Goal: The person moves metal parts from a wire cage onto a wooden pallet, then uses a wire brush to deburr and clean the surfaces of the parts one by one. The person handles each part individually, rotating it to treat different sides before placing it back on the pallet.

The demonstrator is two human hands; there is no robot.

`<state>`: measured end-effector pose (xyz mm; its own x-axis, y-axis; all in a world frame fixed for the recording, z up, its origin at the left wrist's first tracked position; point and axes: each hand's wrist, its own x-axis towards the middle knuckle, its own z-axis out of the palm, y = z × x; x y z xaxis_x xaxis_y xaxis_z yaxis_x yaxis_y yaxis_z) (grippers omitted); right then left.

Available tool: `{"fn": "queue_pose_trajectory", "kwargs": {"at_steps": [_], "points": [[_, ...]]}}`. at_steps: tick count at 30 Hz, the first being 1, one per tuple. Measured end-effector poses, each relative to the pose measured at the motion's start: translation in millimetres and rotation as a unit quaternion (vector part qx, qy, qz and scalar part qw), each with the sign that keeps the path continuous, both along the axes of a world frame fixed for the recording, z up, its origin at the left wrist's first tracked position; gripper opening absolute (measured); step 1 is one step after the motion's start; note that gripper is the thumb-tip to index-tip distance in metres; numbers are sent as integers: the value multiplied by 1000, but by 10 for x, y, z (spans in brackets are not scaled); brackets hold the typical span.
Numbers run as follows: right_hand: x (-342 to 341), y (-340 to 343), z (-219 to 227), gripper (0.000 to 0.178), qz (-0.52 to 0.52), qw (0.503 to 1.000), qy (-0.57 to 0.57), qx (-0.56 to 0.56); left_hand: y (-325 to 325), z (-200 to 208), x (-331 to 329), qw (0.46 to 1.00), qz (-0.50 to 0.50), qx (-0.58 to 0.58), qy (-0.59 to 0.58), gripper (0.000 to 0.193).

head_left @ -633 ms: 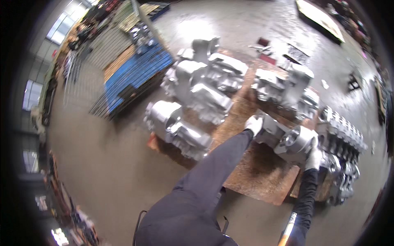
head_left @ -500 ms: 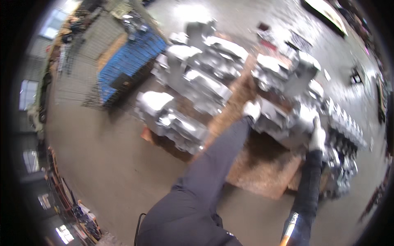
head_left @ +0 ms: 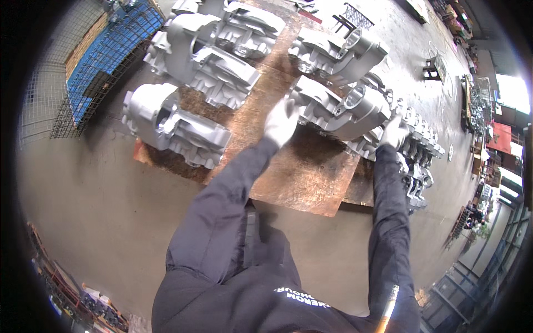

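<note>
A silver-grey cast-metal housing (head_left: 327, 105) with a round bored end stands between my two white-gloved hands. My left hand (head_left: 281, 119) grips its left end, fingers closed against the metal. At the far side of the round bore, my right hand (head_left: 393, 133) closes on the right end; its fingertips are partly hidden. A dark shadow lies on the brown board (head_left: 300, 183) beneath the housing, and I cannot tell whether the housing is raised off it. Directly behind it sits a similar housing (head_left: 338, 50).
More housings (head_left: 177, 125) stand in rows on the left of the board. Smaller ribbed castings (head_left: 419, 133) crowd beside my right hand. A wire-mesh cage with a blue panel (head_left: 111, 61) is at the far left, and a dark stool-like stand (head_left: 434, 67) at the far right.
My view has swung, so the housings and both hands appear farther left and higher in the picture. Both hands are at the same housing as before, and the blur has lessened.
</note>
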<state>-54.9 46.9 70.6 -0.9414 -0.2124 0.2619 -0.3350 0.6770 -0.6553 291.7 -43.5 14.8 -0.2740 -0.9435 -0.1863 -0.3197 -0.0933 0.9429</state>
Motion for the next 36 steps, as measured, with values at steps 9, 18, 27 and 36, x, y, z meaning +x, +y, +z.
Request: {"fn": "queue_pose_trajectory", "kwargs": {"at_steps": [9,18,27,36], "points": [[1956,3237,-1005,52,193,936,-193,224,3380,-747,4022,906,-53,267,-323,40],[3242,3409,-1954,20,219,895,-389,28,5316,65,6419,830,349,331,-283,52],[4977,2030,-147,40,531,790,-305,-13,5550,395,6205,858,383,247,-237,31],[7755,1246,1340,22,566,701,-409,-150,5957,159,7908,762,538,337,-131,63]]}}
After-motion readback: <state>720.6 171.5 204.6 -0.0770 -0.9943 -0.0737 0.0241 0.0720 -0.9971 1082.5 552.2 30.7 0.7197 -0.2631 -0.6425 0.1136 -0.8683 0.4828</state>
